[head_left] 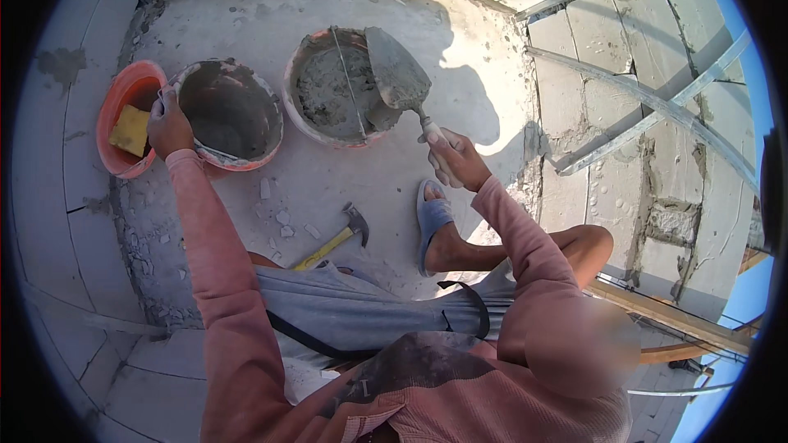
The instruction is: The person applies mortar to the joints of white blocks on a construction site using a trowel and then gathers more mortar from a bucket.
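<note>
My right hand (458, 160) is closed round the handle of a trowel (400, 70). Its broad, mortar-smeared blade lies over the right side of a bucket of grey mortar (297, 107), whose wire handle crosses its mouth. My left hand (170, 125) grips the left rim of a second bucket (230, 107), coated inside with grey mortar. Against that bucket stands an orange-red bucket (111, 127) with a yellow sponge (130, 130) in it, just left of my left hand.
A claw hammer (332, 244) with a yellow handle lies on the dusty floor (369, 189) near my sandalled foot (432, 221). Mortar crumbs are scattered around it. Pale block walls (566, 115) rise on both sides, and metal bars (648, 98) cross the right one.
</note>
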Available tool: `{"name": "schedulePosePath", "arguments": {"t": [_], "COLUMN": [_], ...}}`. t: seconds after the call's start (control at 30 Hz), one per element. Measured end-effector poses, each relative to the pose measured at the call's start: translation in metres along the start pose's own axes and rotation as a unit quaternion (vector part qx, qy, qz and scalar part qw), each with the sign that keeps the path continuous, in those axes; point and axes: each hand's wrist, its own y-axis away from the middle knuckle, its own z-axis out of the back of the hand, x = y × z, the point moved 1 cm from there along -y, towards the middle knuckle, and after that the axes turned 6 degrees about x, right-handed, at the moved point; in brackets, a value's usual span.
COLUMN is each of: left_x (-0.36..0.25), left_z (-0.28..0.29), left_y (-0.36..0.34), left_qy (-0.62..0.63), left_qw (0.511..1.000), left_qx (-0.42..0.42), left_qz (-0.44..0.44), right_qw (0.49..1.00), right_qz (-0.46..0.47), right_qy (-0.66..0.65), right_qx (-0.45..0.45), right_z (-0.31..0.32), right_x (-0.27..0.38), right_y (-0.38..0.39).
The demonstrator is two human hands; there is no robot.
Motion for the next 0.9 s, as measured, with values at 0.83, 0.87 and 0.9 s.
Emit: {"name": "schedulePosePath", "arguments": {"t": [0.83,0.87,0.9], "left_x": [0.003,0.0,-0.003], "left_z": [0.019,0.013,0.012], "left_y": [-0.009,-0.006,-0.004], "left_qy": [0.076,0.06,0.041], "left_qw": [0.996,0.998,0.999], "left_qx": [0.012,0.005,-0.005], "left_qz": [0.038,0.029,0.02], "right_qw": [0.858,0.85,0.842], "right_qz": [0.12,0.136,0.153], "right_qy": [0.421,0.423,0.424], "right_qx": [-0.267,-0.283,-0.297], "right_z": [0.034,0.024,0.013], "right_x": [-0.053,-0.053,-0.054], "right_y": [0.06,0.031,0.002]}}
